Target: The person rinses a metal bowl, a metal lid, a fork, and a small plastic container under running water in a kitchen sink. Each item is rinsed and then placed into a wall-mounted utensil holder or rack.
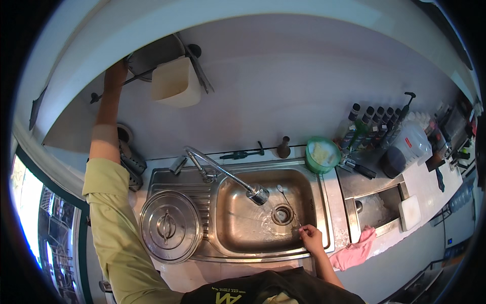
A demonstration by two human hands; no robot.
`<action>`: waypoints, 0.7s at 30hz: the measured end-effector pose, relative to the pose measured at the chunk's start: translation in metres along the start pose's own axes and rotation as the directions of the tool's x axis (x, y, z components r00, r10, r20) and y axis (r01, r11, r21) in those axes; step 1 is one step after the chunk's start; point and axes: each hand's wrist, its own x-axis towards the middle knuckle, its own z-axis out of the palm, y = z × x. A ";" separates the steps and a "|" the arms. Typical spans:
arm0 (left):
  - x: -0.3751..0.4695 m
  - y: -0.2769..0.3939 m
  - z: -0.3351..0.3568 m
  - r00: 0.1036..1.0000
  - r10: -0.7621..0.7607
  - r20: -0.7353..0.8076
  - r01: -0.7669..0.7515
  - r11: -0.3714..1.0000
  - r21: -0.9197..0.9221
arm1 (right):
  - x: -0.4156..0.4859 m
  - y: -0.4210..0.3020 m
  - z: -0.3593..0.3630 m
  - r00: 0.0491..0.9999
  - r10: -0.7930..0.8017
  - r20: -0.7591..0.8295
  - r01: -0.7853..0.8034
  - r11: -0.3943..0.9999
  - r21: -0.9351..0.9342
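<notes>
My left hand (117,72) is raised high at the upper left, beside a dark round metal pan (157,55) on a wall rail; its fingers are mostly hidden behind a white edge. My right hand (312,237) pinches the thin handle end of a long metal spoon (281,189) over the steel sink (246,224). The spoon's bowl points up towards the back of the basin, past the drain (282,214). Water flows from the flexible faucet's head (257,194) into the sink. A cream plastic container (177,81) hangs near the pan.
A round steel lid (170,228) covers much of the drainboard. Right of the sink are a green bowl (322,155), a portafilter (358,167), bottles (351,123), an ice well (374,209) and a pink cloth (355,250). The raised white edge (243,17) spans the top.
</notes>
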 end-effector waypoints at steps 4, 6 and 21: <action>-0.012 0.010 0.010 0.899 -0.306 0.313 0.332 0.943 -0.033 | 0.000 0.001 0.001 1.000 0.005 -0.008 -0.005 1.000 0.021; -0.027 0.022 0.014 0.839 -0.408 0.359 0.467 0.879 -0.092 | 0.000 0.003 0.002 1.000 0.003 -0.013 -0.002 0.999 0.044; -0.030 0.058 0.002 0.866 -0.347 0.360 0.392 0.918 -0.059 | 0.000 0.008 -0.001 0.999 -0.048 -0.012 0.049 0.998 0.033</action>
